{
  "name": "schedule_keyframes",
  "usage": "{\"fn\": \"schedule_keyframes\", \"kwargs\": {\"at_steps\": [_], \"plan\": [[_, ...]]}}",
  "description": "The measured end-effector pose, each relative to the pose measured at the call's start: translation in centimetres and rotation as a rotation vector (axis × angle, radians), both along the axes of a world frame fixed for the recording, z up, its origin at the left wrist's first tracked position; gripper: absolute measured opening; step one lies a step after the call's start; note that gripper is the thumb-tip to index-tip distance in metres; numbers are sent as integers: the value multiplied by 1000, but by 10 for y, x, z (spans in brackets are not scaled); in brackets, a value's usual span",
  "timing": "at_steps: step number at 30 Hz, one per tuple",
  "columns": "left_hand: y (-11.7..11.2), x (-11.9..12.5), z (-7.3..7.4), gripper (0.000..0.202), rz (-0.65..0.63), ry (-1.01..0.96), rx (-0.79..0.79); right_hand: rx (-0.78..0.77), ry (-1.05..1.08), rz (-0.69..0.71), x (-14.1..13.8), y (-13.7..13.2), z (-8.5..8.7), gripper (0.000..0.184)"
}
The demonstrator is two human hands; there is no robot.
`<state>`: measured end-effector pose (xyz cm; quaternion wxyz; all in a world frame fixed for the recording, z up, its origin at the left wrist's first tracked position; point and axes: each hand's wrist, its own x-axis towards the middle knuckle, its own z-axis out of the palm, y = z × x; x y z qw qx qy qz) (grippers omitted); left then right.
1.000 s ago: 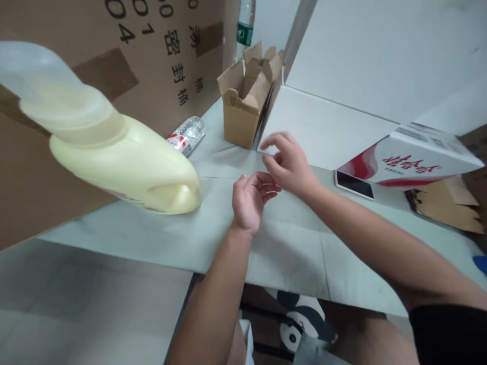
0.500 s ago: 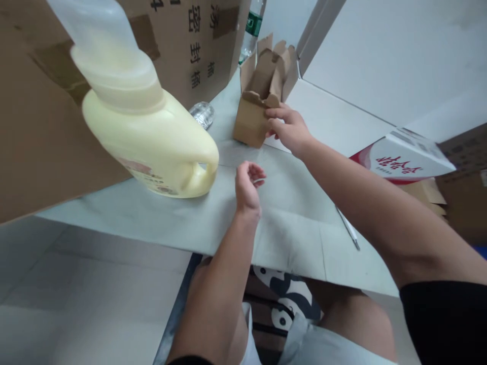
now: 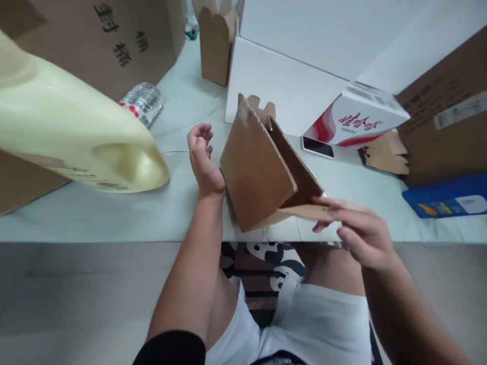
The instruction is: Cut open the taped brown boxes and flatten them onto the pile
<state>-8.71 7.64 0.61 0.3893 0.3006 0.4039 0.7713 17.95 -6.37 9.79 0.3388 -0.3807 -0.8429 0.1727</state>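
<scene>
My right hand (image 3: 357, 230) pinches a flap of a small open brown cardboard box (image 3: 258, 175) and holds it tilted over the front edge of the pale table (image 3: 114, 223). My left hand (image 3: 203, 159) rests on the table just left of that box, fingers loosely curled, holding nothing I can see. A large pale yellow jug (image 3: 72, 134) with a handle lies on its side at the left, close to the left hand.
A second small brown box (image 3: 215, 43) stands at the back beside a white board (image 3: 289, 86). A lying water bottle (image 3: 142, 101), a large brown carton (image 3: 95, 45), a red-and-white carton (image 3: 357, 119), a phone (image 3: 317, 147) and a blue packet (image 3: 449, 200) lie around.
My right hand took a small brown box from the back of the table and brought it near to the front edge. The camera view shifted down and right; my left hand stayed about in place.
</scene>
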Motion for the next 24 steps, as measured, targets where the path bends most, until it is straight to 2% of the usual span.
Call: {"fn": "schedule_keyframes", "kwargs": {"at_steps": [2,4,6,9,12,16,20,24], "plan": [[1,9,5,45,-168,-2,23,15,-68,-20,12,-31,-4,20],[1,19,13,48,-309,-23,52,46,-114,-68,19,-49,-11,20],[-1,31,21,49,-417,-48,94,73,-134,-137,24,-58,-20,20],[-2,45,29,64,-489,-76,124,92,-94,-234,29,-60,-36,24],[-1,54,26,73,-490,-12,130,65,-8,-306,31,-58,-53,35],[2,62,13,56,-427,104,200,-20,93,-404,31,-51,-70,55],[3,64,3,36,-385,214,203,-9,-32,-467,27,-40,-77,47],[7,64,-1,38,-348,245,149,75,-53,-457,20,-33,-84,46]]}}
